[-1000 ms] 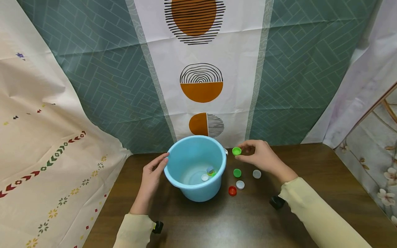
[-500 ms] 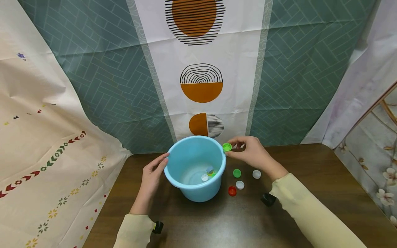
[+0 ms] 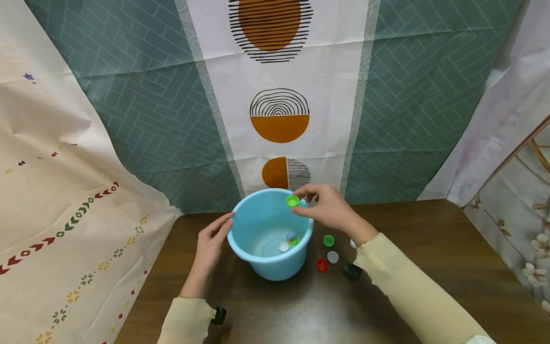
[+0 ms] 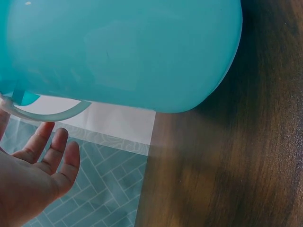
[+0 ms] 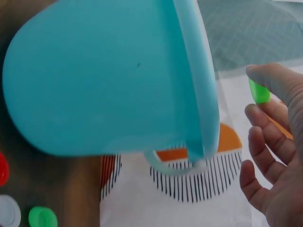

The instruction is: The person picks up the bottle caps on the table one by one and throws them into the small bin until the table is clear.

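A light blue bucket [image 3: 275, 271] stands on the table, with several bottle caps [image 3: 284, 247] lying inside at its bottom. My left hand [image 3: 209, 243] holds the bucket's left rim between thumb and fingers; in the left wrist view the handle [image 4: 52, 116] shows beside its fingers. Above the right part of the opening, my right hand [image 3: 330, 209] pinches a bright green bottle cap [image 3: 292, 201] between thumb and fingertips. The right wrist view shows this cap [image 5: 259, 92] edge-on, apart from the rim, the other fingers loosely curled.
Right of the bucket lie a green cap [image 3: 328, 241], a white cap [image 3: 333, 257] and a red cap [image 3: 322, 265]. Another white cap [image 3: 353, 243] is partly hidden by the right arm. A patterned cloth [image 3: 386, 119] hangs behind the wooden table [image 3: 275, 315].
My right hand has moved left with the green cap, from beside the bucket to over its opening. The left hand and the bucket have stayed in place.
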`<state>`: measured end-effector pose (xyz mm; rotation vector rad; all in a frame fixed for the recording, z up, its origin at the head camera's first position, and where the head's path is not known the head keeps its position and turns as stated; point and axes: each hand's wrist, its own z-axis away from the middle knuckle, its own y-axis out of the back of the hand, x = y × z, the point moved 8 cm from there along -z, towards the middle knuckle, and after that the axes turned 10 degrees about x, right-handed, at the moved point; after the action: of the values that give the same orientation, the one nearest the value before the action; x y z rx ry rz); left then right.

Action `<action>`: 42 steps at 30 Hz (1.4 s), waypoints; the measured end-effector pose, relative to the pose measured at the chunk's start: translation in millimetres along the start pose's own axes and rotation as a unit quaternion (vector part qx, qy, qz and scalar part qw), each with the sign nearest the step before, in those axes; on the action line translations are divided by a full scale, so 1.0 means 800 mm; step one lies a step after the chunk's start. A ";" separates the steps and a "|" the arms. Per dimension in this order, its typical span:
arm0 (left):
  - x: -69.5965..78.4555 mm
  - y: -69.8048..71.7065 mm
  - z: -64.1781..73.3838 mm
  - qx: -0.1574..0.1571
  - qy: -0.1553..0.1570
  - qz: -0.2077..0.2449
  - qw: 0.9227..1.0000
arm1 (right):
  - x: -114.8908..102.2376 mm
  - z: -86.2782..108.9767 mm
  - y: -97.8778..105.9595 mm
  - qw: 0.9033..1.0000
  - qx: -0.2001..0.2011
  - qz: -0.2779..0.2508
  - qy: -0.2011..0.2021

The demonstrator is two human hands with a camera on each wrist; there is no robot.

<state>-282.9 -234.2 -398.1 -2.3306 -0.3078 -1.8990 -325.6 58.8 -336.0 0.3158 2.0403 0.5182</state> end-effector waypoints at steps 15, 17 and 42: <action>0.000 0.000 0.000 0.003 0.000 0.000 1.000 | -0.024 -0.005 -0.045 0.999 -0.032 -0.008 0.027; 0.000 0.000 0.000 0.003 0.000 -0.001 1.000 | -0.027 -0.005 -0.048 0.999 -0.034 -0.011 0.026; -0.002 -0.001 -0.002 0.011 0.003 -0.012 1.000 | -0.013 -0.002 -0.025 1.000 -0.011 -0.015 0.007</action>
<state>-284.7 -234.1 -399.4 -2.3175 -0.3576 -1.9025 -322.1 36.4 -337.0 0.2694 2.0480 0.5262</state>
